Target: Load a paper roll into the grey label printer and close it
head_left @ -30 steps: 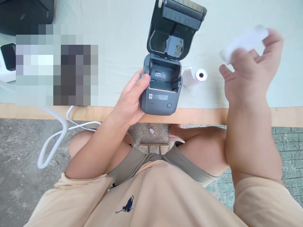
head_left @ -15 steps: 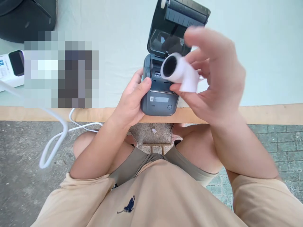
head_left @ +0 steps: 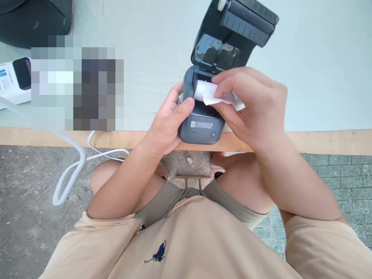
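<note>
A dark grey label printer (head_left: 203, 123) sits near the table's front edge with its lid (head_left: 232, 38) raised. My left hand (head_left: 171, 116) grips the printer's left side, thumb over the rim of the body. A roll of white paper (head_left: 200, 90) lies partly inside the printer's bay, its loose end hanging out to the right. With thumb and fingers closed, my right hand (head_left: 252, 100) holds the roll and its loose end. The right end of the roll is hidden behind the fingers.
A white box (head_left: 13, 81) with a printed picture lies at the left, beside a blurred-out patch. Behind it stands a black object (head_left: 35, 23). A white cable (head_left: 83, 155) loops over the table's front edge (head_left: 325, 141).
My right hand has brought the paper roll down from above the printer into its bay. The printer, held by my left hand, has shifted slightly right and turned a little.
</note>
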